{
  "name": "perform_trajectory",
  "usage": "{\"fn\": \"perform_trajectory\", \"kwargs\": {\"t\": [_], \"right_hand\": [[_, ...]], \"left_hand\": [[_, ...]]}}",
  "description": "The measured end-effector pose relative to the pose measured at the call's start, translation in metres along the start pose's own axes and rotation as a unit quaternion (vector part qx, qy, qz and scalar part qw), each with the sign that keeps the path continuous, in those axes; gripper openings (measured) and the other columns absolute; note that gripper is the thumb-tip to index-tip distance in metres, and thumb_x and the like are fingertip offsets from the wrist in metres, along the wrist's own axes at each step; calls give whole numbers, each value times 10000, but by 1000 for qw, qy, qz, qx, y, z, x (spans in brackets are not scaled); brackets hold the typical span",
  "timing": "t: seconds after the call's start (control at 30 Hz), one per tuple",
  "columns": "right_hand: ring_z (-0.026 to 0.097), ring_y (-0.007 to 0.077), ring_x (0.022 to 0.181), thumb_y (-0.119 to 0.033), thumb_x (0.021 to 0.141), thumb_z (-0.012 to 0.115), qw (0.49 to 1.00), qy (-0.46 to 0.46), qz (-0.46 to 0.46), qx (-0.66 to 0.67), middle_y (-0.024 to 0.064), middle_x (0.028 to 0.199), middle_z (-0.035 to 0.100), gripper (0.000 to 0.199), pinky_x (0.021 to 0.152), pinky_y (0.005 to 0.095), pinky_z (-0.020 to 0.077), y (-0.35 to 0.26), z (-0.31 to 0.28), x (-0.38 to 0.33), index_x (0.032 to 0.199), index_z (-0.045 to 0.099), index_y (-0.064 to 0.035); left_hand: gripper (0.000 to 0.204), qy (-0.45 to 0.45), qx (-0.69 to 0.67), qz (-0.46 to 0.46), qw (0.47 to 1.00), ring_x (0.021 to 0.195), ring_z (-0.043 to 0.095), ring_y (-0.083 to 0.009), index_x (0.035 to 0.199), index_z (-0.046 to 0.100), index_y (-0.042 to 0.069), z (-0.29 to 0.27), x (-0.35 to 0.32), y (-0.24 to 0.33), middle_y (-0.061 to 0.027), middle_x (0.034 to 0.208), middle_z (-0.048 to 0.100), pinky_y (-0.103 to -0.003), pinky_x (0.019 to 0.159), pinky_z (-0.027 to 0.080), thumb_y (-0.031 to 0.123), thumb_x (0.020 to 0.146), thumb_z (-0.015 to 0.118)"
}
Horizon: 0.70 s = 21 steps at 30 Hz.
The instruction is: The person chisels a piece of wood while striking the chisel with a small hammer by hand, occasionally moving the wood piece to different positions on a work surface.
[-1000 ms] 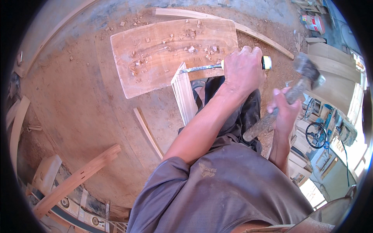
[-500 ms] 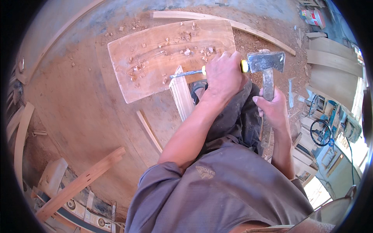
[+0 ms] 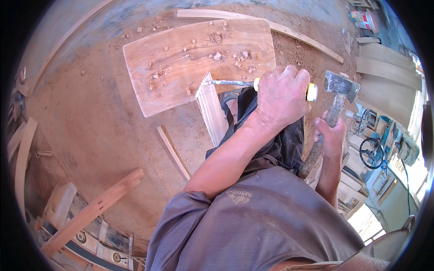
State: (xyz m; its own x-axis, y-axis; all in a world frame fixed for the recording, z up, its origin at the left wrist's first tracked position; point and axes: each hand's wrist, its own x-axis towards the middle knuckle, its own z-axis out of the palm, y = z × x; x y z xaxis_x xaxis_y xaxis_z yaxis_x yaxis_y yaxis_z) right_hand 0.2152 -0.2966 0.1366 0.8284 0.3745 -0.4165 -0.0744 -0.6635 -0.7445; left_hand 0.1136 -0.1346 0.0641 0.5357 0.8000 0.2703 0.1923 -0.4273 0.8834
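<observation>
My left hand (image 3: pixel 285 95) is wrapped round the yellow handle of a chisel (image 3: pixel 233 83). Its metal blade points left, and the tip meets the upper end of a pale wooden piece (image 3: pixel 211 115), which carries pencil-like lines. In my right hand (image 3: pixel 331 133) is a hatchet (image 3: pixel 342 86) with a worn wooden handle and a dark steel head. The head stands to the right of the chisel's butt, apart from it. Beneath the end of the pale piece lies a wide wooden board (image 3: pixel 181 58), strewn with wood chips.
A long curved wooden strip (image 3: pixel 307 41) lies beyond the board. A thin stick (image 3: pixel 174 152) is on the dusty floor to the left. At lower left a wooden beam (image 3: pixel 95 210) juts out above some equipment. A blue machine with a black handwheel (image 3: pixel 373 153) stands at right.
My left hand and the chisel have moved right, drawing the blade back across the pale piece's end. The hatchet has swung right, away from the chisel handle, and tilted.
</observation>
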Motion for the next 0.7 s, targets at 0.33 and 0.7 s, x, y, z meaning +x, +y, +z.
{"fn": "perform_trajectory", "kwargs": {"t": [0.33, 0.7], "right_hand": [[546, 109, 501, -4, 846, 750, 1000, 14, -3, 4, 29, 698, 568, 237, 424, 253, 435, 8, -6, -3, 979, 556, -35], [521, 99, 499, 25, 876, 696, 987, 37, -98, 121, 12, 673, 545, 183, 445, 255, 427, -13, 1, -5, 922, 538, -55]], "left_hand": [[142, -6, 1, -11, 1000, 705, 663, -339, 759, 605, 86, 6, 10, -5, -119, 750, 639, -466, 580, 510, 106, 682, 723], [152, -24, 10, 3, 1000, 668, 661, -349, 750, 613, 83, 6, 14, -9, -124, 742, 651, -463, 573, 502, 129, 657, 724]]}}
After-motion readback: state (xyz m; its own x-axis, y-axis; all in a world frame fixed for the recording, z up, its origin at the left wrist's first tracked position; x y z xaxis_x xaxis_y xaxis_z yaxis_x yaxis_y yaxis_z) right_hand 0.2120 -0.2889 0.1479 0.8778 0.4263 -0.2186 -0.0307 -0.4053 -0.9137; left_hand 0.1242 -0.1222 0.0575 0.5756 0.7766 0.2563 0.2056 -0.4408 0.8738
